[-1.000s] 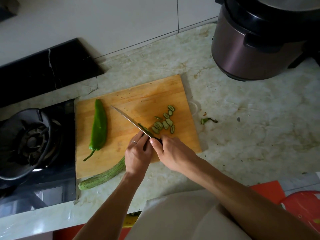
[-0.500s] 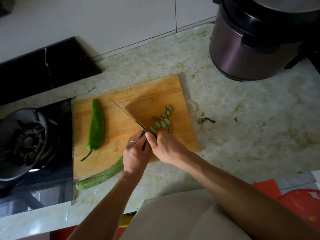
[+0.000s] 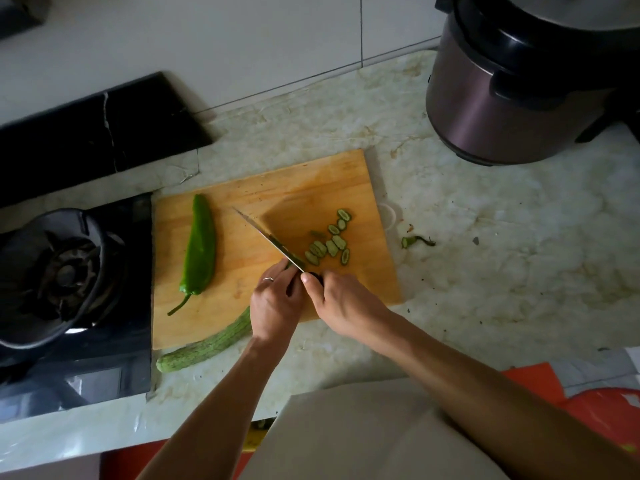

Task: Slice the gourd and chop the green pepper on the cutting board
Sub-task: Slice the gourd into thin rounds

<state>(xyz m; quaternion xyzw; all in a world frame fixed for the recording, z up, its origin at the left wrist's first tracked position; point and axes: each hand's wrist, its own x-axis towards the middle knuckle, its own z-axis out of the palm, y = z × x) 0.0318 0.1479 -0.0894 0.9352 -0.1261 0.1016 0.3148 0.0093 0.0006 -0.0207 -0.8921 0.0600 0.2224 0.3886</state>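
A wooden cutting board (image 3: 284, 188) lies on the marble counter. A long striped gourd (image 3: 207, 346) runs from the board's front edge off onto the counter. My left hand (image 3: 275, 304), a ring on one finger, holds the gourd down near its cut end. My right hand (image 3: 343, 303) grips a knife (image 3: 268, 239) whose blade points up-left, its edge at the gourd by my left fingertips. Several gourd slices (image 3: 329, 242) lie to the right of the blade. A whole green pepper (image 3: 200, 249) rests on the board's left side.
A gas burner (image 3: 62, 271) on a black hob sits just left of the board. A dark rice cooker (image 3: 519, 81) stands at the back right. A cut stem end (image 3: 415, 241) lies on the counter to the right of the board. Tiled wall behind.
The knife rose and came down again at the gourd's cut end. Both hands stay in nearly the same place on the board.
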